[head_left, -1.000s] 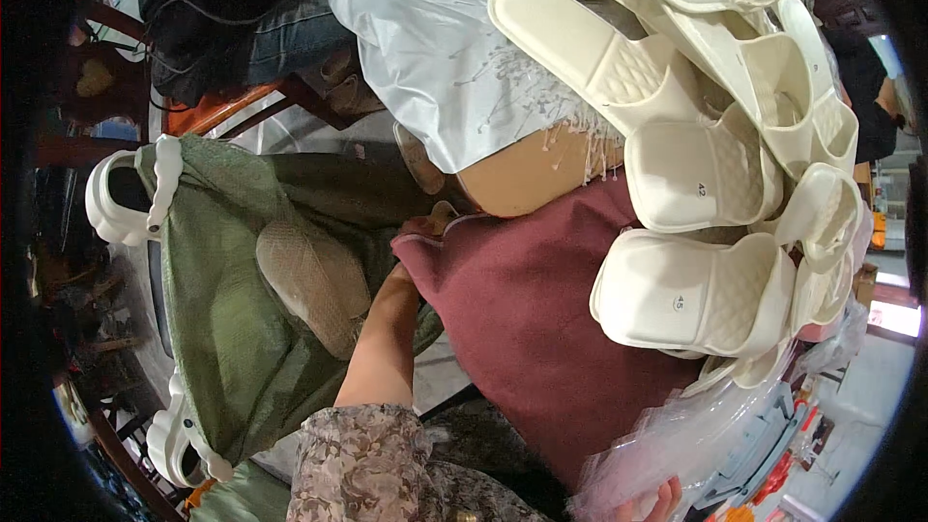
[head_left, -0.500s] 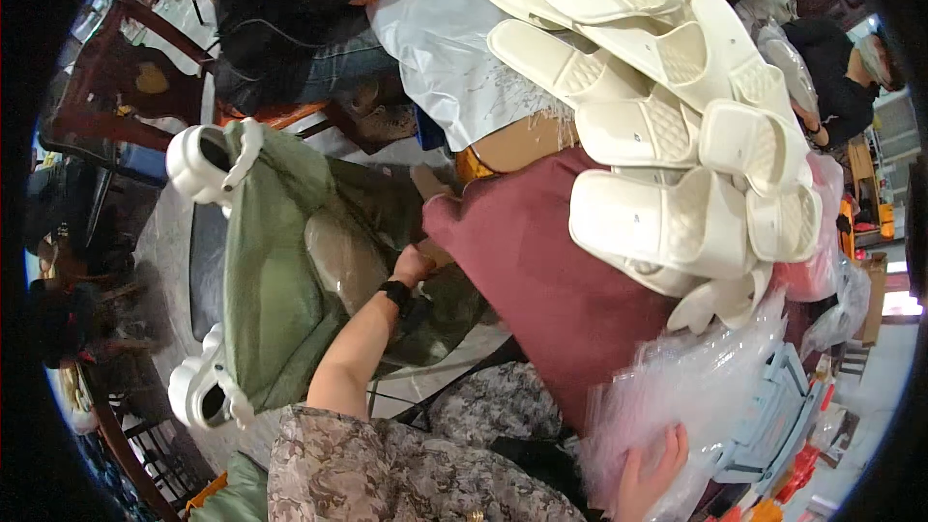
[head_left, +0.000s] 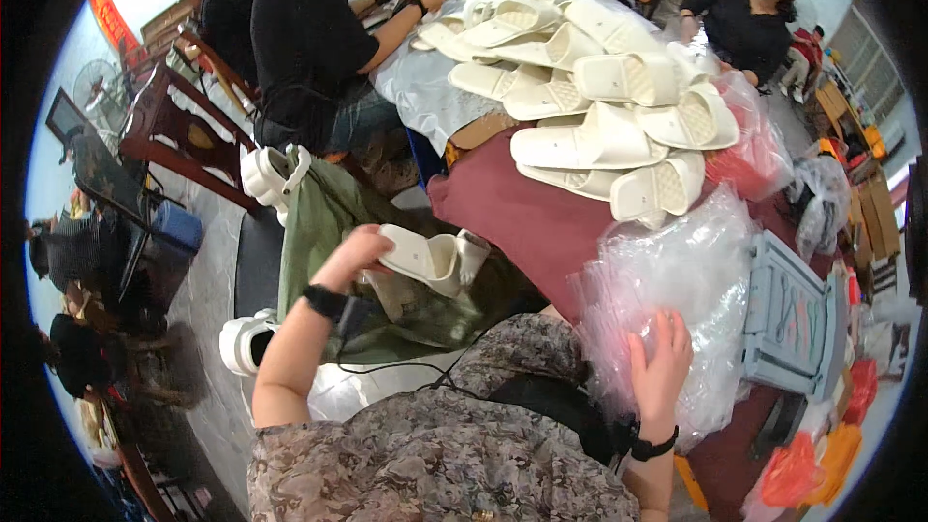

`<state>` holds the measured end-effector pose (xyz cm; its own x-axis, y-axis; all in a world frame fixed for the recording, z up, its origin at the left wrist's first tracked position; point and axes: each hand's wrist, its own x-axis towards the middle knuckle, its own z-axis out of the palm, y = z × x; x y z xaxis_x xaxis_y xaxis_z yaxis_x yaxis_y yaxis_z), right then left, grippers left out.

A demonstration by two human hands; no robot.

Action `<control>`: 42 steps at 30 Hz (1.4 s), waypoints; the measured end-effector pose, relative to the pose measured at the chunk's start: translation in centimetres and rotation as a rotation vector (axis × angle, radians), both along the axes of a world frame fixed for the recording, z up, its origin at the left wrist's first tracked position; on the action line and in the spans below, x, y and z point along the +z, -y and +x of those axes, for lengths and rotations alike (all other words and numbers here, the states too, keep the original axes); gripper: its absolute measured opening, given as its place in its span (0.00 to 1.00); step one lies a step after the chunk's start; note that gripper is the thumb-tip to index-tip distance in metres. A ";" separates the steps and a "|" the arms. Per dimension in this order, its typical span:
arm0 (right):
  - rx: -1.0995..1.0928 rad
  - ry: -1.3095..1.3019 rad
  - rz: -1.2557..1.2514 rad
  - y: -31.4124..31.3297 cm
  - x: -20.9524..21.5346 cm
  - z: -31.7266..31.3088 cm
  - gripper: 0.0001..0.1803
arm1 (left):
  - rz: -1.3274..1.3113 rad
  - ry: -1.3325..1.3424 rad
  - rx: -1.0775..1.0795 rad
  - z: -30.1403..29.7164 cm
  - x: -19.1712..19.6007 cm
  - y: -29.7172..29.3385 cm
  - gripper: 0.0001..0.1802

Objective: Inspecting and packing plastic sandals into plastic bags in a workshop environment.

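My left hand (head_left: 360, 256) grips a pair of cream slide slippers (head_left: 420, 257) above the open mouth of a green cloth sack (head_left: 324, 208). White clog-like shapes (head_left: 280, 179) sit at the sack's two left corners. On a thick stack of clear plastic bags (head_left: 710, 261) rests my right hand (head_left: 661, 358), palm down with fingers apart. Beyond it, cream slippers (head_left: 590, 135) lie heaped on a table with a dark red cloth (head_left: 503, 217).
A grey-blue plastic stool (head_left: 793, 314) stands on the right, near red and orange bags (head_left: 807, 469). A person in black (head_left: 300, 39) sits at the table's far left; others sit beyond the heap. A dark wooden chair (head_left: 169, 126) is at the left.
My left hand has come up out of the sack and now holds the slippers. The right hand stays on the plastic bags. The view has tilted up, showing more of the room.
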<state>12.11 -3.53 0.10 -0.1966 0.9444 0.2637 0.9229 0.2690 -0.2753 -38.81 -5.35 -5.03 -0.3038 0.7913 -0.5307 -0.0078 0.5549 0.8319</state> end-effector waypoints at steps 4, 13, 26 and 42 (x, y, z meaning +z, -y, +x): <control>0.008 -0.027 0.009 0.6 0.2 0.1 0.32 | 0.210 -0.257 -0.053 0.9 14.2 3.5 0.18; 0.100 -0.276 0.121 2.3 2.7 0.6 0.32 | 0.820 -0.271 0.125 10.1 29.3 8.7 0.26; -0.056 -1.018 0.537 8.3 9.4 6.2 0.21 | 0.833 0.714 -0.305 26.5 26.2 -0.9 0.20; 0.227 -1.649 -0.111 5.9 10.5 8.7 0.40 | 0.615 1.071 -0.412 41.4 16.4 2.8 0.29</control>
<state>20.85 -9.48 10.56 0.0789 0.9646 0.2516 -0.4094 0.2615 -0.8741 2.59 -8.17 11.38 0.3644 0.9230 0.1241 -0.7437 0.2082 0.6353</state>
